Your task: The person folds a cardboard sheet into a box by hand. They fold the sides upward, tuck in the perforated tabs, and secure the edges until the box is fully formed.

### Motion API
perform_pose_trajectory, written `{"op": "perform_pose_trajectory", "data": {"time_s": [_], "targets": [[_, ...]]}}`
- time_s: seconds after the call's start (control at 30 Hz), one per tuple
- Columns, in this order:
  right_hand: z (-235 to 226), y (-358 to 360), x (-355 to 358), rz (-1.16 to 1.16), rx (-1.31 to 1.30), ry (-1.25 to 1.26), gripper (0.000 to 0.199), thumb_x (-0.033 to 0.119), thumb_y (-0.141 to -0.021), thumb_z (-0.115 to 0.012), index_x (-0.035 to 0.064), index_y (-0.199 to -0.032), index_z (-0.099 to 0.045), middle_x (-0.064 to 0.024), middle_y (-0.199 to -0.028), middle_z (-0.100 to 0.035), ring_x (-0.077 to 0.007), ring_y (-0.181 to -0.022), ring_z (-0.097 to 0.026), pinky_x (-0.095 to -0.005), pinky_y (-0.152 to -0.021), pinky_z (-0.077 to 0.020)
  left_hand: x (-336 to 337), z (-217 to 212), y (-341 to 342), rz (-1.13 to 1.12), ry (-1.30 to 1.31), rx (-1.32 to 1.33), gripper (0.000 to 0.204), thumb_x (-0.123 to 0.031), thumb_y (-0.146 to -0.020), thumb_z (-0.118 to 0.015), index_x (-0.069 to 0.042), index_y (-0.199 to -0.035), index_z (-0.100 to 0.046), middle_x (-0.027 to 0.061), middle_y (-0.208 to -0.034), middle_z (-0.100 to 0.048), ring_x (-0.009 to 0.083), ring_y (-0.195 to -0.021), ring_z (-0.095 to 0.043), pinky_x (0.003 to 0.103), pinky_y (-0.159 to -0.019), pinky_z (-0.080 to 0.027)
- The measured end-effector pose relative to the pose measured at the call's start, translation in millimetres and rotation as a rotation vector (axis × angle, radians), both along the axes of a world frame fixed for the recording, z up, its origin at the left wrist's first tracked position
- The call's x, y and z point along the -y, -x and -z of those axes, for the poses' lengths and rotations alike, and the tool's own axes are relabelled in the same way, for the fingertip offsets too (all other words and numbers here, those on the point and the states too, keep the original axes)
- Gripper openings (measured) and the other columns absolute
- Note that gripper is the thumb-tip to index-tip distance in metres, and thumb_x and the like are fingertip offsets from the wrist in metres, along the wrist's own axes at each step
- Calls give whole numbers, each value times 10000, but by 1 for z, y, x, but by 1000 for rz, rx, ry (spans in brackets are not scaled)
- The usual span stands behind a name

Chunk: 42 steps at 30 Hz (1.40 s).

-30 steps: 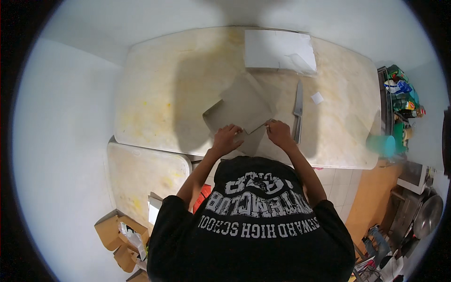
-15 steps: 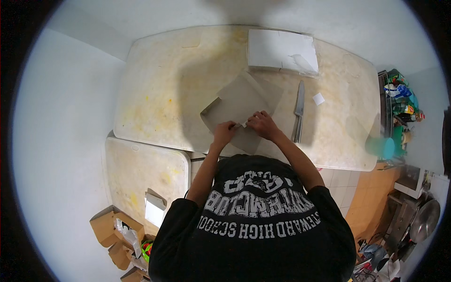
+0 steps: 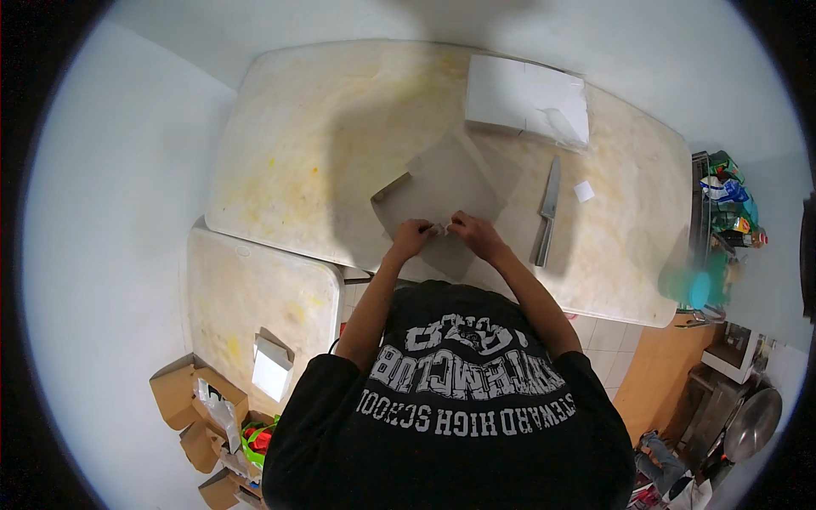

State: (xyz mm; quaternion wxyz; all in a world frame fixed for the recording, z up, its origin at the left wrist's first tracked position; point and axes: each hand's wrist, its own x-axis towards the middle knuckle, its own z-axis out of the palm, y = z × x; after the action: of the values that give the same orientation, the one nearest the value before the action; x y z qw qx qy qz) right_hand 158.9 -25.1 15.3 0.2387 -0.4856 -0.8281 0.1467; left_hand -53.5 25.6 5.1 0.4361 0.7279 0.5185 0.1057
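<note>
The left hand [image 3: 414,236] and right hand [image 3: 478,235], fingers curled close, pinch the near edge of the part-folded cardboard [image 3: 450,183] on the counter [image 3: 289,110]. Rightward lie a knife [image 3: 549,204] and white square [image 3: 584,191]; beyond the cardboard, a white box [image 3: 518,93].

The open carton [image 3: 450,183] looks like smooth, matt cardboard; the kitchen knife [image 3: 551,197], glossy metal. The table [image 3: 285,136] seems smooth plastic, the T-shirt [image 3: 450,463] matt cloth, the round pan [image 3: 755,425] shiny metal.
</note>
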Motion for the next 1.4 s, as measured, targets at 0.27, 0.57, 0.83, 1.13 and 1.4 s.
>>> {"op": "perform_pose_trajectory", "data": {"time_s": [0.27,0.57,0.83,1.13,1.4], "targets": [[-18,9,-17,-118,-3,-142,65,100,-804,-623,88,-853,-663,-55,-890,-639,-246,-882,-619,-389,-782,-500,-3,11,4,48,56,113,308,-291,-835,-666,-18,-968,-718,200,-873,-690,325,-800,-674,399,-747,-512],[-6,0,-23,52,-148,167,73,77,-796,-625,77,-857,-666,-80,-842,-644,-295,-843,-627,-406,-770,-491,-5,2,3,74,97,45,291,-257,-827,-686,-4,-968,-710,178,-893,-703,299,-820,-683,379,-773,-521],[3,-4,-17,251,-254,298,108,96,-782,-646,81,-874,-701,-124,-857,-689,-328,-800,-641,-405,-744,-508,31,-18,-3,159,-455,44,128,-83,-768,-663,-20,-873,-701,121,-951,-657,310,-818,-667,415,-723,-538],[-15,22,-17,65,206,-142,67,161,-742,-662,156,-765,-725,-23,-739,-681,-214,-767,-636,-371,-748,-462,37,-15,2,-22,-466,155,47,-62,-781,-649,-23,-775,-624,101,-1072,-607,314,-725,-655,423,-685,-526],[-12,62,-18,76,483,-190,84,167,-744,-625,115,-762,-689,-55,-711,-649,-232,-870,-601,-370,-805,-450,32,-7,7,-73,-361,115,100,-59,-776,-653,-36,-853,-595,181,-852,-661,378,-760,-642,434,-675,-512]]}}
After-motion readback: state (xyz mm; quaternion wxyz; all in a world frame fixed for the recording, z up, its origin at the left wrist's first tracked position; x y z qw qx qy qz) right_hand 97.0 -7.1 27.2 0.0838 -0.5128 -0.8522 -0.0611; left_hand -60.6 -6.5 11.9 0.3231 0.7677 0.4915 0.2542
